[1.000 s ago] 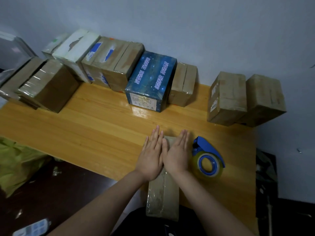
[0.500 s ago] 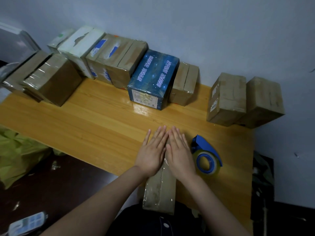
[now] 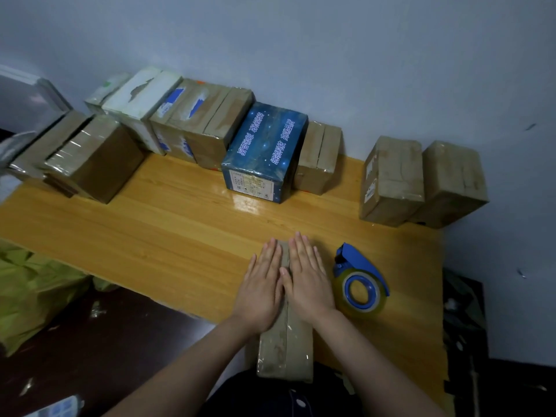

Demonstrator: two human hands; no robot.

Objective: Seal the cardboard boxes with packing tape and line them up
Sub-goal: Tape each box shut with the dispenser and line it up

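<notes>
A narrow cardboard box [image 3: 285, 350] with clear tape along its top lies on the wooden table [image 3: 168, 236], its near end over the front edge. My left hand [image 3: 263, 284] and my right hand [image 3: 307, 281] press flat on its top, side by side, fingers straight. A blue tape dispenser [image 3: 359, 281] with a clear roll lies just right of my right hand. Along the wall stands a row of boxes: brown ones [image 3: 204, 127], a blue starry box [image 3: 264, 152] and two brown boxes [image 3: 394, 179] at the right.
More taped brown boxes [image 3: 90, 158] stand at the table's left end. A yellow-green bag [image 3: 33, 290] sits on the dark floor at the left. The table's right edge is close to the dispenser's side, with dark clutter [image 3: 463, 326] beyond.
Both hands have stayed flat on the box, sliding slightly along its top, with the fingers now a little apart over the seam. The view has shifted a bit.
</notes>
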